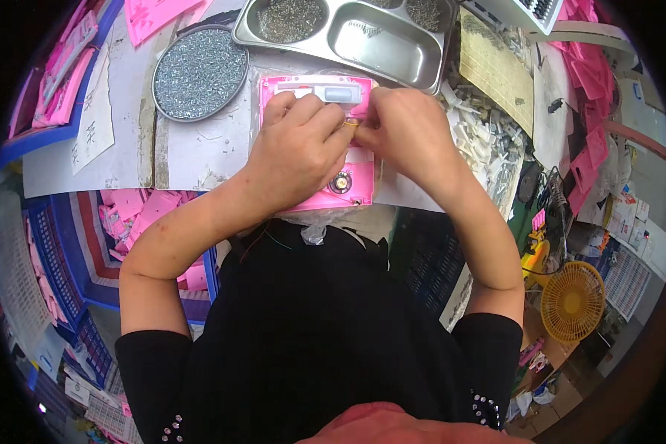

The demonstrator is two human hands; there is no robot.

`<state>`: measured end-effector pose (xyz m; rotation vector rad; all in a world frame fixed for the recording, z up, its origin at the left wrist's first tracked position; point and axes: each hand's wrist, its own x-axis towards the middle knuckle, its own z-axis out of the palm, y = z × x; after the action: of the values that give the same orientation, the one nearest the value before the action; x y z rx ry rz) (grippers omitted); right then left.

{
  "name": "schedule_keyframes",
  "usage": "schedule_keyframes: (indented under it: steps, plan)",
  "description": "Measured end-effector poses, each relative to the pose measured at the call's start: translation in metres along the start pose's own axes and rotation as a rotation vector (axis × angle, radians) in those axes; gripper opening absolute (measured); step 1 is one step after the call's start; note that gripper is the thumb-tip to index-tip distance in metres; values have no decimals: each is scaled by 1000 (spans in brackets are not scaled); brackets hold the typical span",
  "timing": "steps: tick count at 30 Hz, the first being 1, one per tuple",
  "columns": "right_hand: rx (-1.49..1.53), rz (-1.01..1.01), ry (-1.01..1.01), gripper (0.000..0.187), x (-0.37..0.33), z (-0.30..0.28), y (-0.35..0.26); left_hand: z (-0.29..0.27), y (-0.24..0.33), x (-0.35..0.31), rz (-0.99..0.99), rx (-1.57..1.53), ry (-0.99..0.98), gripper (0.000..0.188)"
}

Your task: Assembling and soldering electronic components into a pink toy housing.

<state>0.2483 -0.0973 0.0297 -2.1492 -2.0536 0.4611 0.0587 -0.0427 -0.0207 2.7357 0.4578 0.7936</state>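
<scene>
1. 1 work table (pixel 216 144), pale top w/ scuffs & marks, runs across the upper part of the view.
2. Min. 2 blue crates on the L side: 1 upper crate (pixel 22 152), 1 lower crate (pixel 72 248); both w/ pink pcs, too many & overlapped to count.
3. 1 steel tray (pixel 385 55), far side of table. 4 compartments in view: 3 w/ small metal bits, 1 big one mostly bare w/ a few bits along its far side.
4. 1 pink casing (pixel 325 200), mid-table in front of the person, nearer than the tray, on crinkled clear plastic (pixel 324 216). Both hands at it.
5. 2 hands. L hand (pixel 303 144): fingers curled over casing's L & middle; thumb hidden, can't tell if it grips. R hand (pixel 409 127): at casing's R edge, thumb & forefinger tips drawn close; can't tell if pinched shut.
6. 1 round dish (pixel 188 120), L of casing, full of small metal screws (pixel 200 74), uncountable.
7. 1 yellow fan (pixel 572 301), far R, well apart from casing.
8. 1 pale insert (pixel 340 93), top end of casing.
9. 1 round speaker (pixel 341 182), lower R part of casing, just below L hand.
10. 1 thin yellow item (pixel 351 123), betw. both hands' fingertips; too small to ID.
</scene>
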Motion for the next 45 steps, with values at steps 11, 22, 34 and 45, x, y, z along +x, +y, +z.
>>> schedule_keyframes:
  steps: [11, 22, 34, 45]
  plan:
    - [593, 135, 404, 22, -56, 45, -2, 2, 0, -3, -2, 4, 16, 37]
    - [-12, -2, 341, 30, -56, 26, -25, 4, -2, -3, 4, 26, 11, 35]
    - [297, -10, 318, 18, -39, 31, 5, -8, -7, -3, -50, -30, 43, 28]
    - [270, -268, 442, 22, -46, 31, 4, -19, -11, -8, -30, -54, 51, 27]
